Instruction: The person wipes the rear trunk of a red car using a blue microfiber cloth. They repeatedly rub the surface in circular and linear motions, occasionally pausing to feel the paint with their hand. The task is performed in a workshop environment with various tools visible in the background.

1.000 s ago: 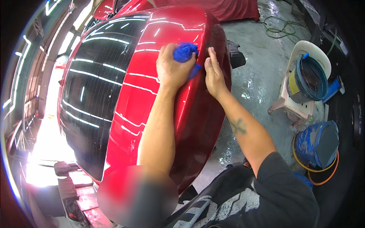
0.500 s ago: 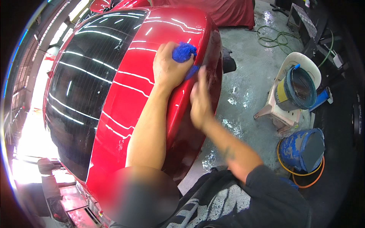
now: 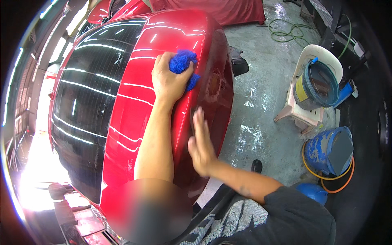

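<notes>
My left hand (image 3: 169, 81) is closed round a bunched blue fluffy cloth (image 3: 181, 62), pressing it on the red trunk lid (image 3: 134, 96) near its rear edge. Part of the cloth hangs out below my thumb. Nearer to me, my right hand (image 3: 202, 149) holds nothing; its fingers are stretched out, slightly blurred, beside the car's rear face (image 3: 214, 85). I cannot tell if that palm touches the paint. Glossy light streaks reflect on the lid and on the dark rear window (image 3: 87, 102) to the left.
At the right, a dark bucket (image 3: 322, 85) stands on a white plastic chair (image 3: 302, 110). Nearer is a worn blue drum (image 3: 320, 153) with an orange hose (image 3: 337, 190). A green hose (image 3: 290, 34) lies coiled on the wet-looking floor (image 3: 257, 106). Behind the car hangs a red cover (image 3: 232, 10).
My right hand has come back toward me along the car's rear edge. My left hand stays on the cloth, showing slightly further left in the picture as the view shifts.
</notes>
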A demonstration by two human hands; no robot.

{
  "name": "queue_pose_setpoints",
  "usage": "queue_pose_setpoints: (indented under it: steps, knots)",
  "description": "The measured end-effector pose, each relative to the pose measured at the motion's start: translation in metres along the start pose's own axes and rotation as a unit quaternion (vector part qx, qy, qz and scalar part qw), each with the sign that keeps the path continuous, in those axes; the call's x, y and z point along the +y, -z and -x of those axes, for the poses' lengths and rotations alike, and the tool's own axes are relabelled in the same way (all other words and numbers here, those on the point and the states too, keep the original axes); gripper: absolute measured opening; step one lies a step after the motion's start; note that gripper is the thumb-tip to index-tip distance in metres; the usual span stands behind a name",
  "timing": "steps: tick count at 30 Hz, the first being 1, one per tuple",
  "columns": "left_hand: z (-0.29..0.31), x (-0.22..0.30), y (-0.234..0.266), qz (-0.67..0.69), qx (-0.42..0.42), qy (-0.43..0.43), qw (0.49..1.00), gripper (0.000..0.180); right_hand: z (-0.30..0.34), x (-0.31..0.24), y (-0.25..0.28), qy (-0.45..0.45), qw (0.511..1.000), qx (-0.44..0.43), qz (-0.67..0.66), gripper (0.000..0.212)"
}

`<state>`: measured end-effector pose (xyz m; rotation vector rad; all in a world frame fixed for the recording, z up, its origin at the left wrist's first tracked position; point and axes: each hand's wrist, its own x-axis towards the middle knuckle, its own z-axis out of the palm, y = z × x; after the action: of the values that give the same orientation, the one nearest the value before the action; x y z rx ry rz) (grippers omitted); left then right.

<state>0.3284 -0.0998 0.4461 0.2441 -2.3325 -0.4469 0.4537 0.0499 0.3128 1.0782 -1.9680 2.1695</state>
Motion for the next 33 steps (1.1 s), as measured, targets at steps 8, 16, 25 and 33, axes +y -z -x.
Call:
queue_pose_setpoints:
  steps: [8, 16, 25, 33]
  knots:
    - [-0.007, 0.011, -0.012, 0.038, -0.019, 0.007, 0.999, 0.040, -0.154, 0.094, 0.059, -0.026, 0.993, 0.110, 0.041, 0.062]
    - [-0.001, -0.001, 0.001, 0.016, -0.016, 0.008, 1.000, 0.041, -0.024, 0.022, 0.011, -0.004, 0.999, -0.003, 0.054, 0.076]
    - [-0.002, 0.002, -0.002, -0.011, -0.026, -0.001, 1.000, 0.043, -0.015, 0.032, 0.006, -0.008, 0.996, 0.045, 0.072, 0.071]
    - [-0.008, 0.013, -0.012, -0.001, -0.041, 0.007, 0.999, 0.043, -0.150, 0.119, 0.068, -0.056, 0.981, 0.125, 0.140, 0.064]
